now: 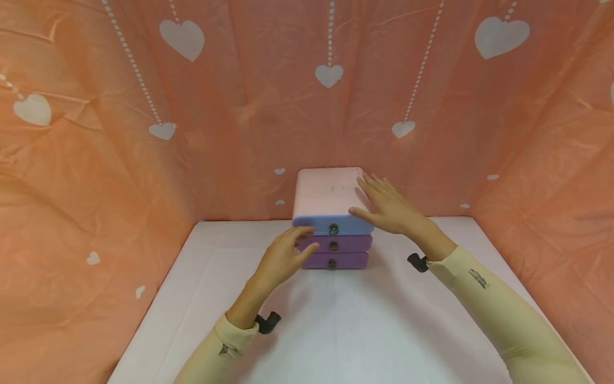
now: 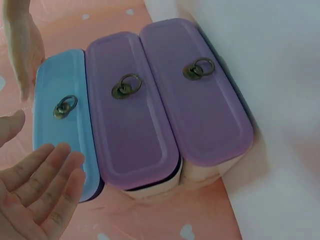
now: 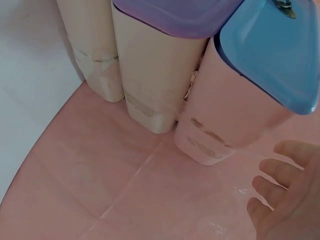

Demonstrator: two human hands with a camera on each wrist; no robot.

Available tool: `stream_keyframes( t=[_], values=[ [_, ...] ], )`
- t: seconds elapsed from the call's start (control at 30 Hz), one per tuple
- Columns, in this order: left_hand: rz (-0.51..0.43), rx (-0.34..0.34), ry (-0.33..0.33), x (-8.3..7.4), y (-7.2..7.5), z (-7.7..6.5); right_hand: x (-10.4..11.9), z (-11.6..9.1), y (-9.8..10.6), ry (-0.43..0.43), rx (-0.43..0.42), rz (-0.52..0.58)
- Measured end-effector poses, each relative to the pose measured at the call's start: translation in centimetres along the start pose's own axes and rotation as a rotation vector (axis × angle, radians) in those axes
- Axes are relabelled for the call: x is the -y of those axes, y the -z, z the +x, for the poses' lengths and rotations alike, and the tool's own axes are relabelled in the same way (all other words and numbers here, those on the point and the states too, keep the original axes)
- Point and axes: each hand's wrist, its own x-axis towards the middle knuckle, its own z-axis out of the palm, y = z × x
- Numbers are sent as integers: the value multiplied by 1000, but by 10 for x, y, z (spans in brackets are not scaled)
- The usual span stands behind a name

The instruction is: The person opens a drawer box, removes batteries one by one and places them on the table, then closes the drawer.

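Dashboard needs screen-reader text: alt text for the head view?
A person's left hand is at the front left and their right hand at the upper right of a pink-topped stack: blue drawer above two purple drawers, each with a ring pull. Behind the white table hangs orange heart-print cloth.

Soft shadows (image 1: 408,306), dim wrist views, seemingly hazy

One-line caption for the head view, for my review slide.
Left hand and right hand near a three-drawer stack, blue front above two purple ones, on a white surface.
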Motion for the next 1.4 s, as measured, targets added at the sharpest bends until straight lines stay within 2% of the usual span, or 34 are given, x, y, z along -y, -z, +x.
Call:
stream_keyframes(
  t=[0.27, 0.53, 1.17, 1.4],
  values=[
    [-38, 12, 18, -4, -9, 7, 1, 14, -2, -22, 25, 1],
    [-36, 17, 32, -6, -19, 12, 3, 25, -3, -25, 61, 9],
    [-60, 11, 50, -10, -34, 19, 2, 45, -4, -45, 100, 40],
    [-67, 17, 82, -12, -36, 20, 1, 53, -7, -65, 110, 32]
  ],
)
